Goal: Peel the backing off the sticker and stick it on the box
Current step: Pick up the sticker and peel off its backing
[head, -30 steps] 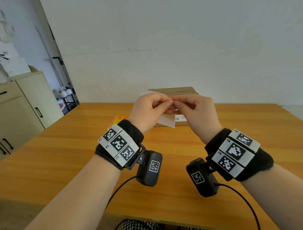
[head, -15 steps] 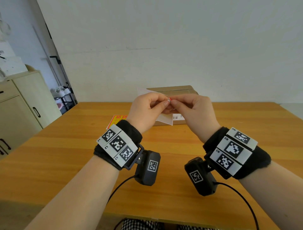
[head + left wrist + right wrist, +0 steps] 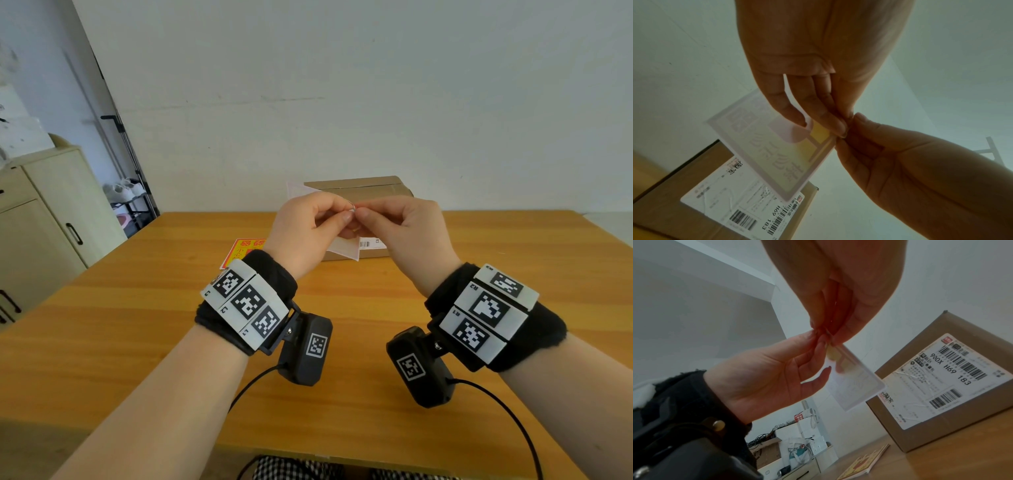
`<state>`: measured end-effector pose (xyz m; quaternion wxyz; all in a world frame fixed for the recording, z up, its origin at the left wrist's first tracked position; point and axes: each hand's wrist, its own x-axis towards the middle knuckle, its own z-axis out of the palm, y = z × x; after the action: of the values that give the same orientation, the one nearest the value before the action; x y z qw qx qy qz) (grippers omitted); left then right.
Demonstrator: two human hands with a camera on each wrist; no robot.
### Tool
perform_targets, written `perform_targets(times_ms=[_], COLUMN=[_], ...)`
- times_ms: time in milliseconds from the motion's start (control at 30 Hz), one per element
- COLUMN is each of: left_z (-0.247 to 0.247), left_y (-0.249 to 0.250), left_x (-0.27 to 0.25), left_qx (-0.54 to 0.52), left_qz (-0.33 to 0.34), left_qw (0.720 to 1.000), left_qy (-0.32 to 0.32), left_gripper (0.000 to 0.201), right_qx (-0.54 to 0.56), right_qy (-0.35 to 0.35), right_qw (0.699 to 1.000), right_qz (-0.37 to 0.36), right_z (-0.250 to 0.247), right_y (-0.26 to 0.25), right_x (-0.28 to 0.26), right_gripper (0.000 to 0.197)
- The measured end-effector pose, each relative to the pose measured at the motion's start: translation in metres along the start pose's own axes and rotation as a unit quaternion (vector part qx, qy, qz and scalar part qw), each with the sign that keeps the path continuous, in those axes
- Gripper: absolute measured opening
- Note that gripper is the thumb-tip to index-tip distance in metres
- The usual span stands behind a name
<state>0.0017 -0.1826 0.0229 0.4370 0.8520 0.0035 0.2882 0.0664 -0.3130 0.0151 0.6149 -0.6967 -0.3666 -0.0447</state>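
Sticker (image 3: 774, 151) held in air above table (image 3: 171, 325), in front of box (image 3: 359, 186). Upper corner pinched by left hand (image 3: 308, 233) and right hand (image 3: 407, 229), fingertips touching. Sheet hanging down-left from pinch. Backing barely lifted; judged peel start.

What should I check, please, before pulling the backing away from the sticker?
1. Left hand holds the sticker: ok.
2. Right hand pinches the same corner: ok.
3. Backing corner lifted from the sticker: ok, a curl shows.
4. Right fingertips on one layer only: cannot tell.
5. Box in front of the hands, on the table: ok.
6. Bare cardboard beside the shipping label: ok.
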Motion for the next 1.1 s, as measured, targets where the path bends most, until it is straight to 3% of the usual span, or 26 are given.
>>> perform_targets(times_ms=[500, 667, 800, 1100], left_z=[0.0032, 0.0045, 0.0045, -0.0008], left_y=[0.0026, 0.0052, 0.0041, -0.0008], left_x=[-0.0009, -0.0029, -0.0025, -0.0026], left_qx=[-0.024, -0.085, -0.073, -0.007], left_qz=[-0.024, -0.064, -0.058, -0.063], left_qw=[0.999, 0.994, 0.995, 0.997], left_qy=[-0.003, 0.006, 0.023, 0.05], left_gripper=[0.014, 0.017, 0.018, 0.02], right_qx=[-0.013, -0.019, -0.034, 0.033], right_qy=[0.041, 0.032, 0.026, 0.078], right_qw=[0.999, 0.999, 0.999, 0.991], right_qz=[0.018, 0.011, 0.011, 0.1], right_z=[0.006, 0.0067, 0.0072, 0.0047], right_y=[0.0004, -0.0006, -0.0024, 0.0005], right_x=[0.0014, 0.0002, -0.0013, 0.0065], right_gripper=[0.017, 0.019, 0.019, 0.019])
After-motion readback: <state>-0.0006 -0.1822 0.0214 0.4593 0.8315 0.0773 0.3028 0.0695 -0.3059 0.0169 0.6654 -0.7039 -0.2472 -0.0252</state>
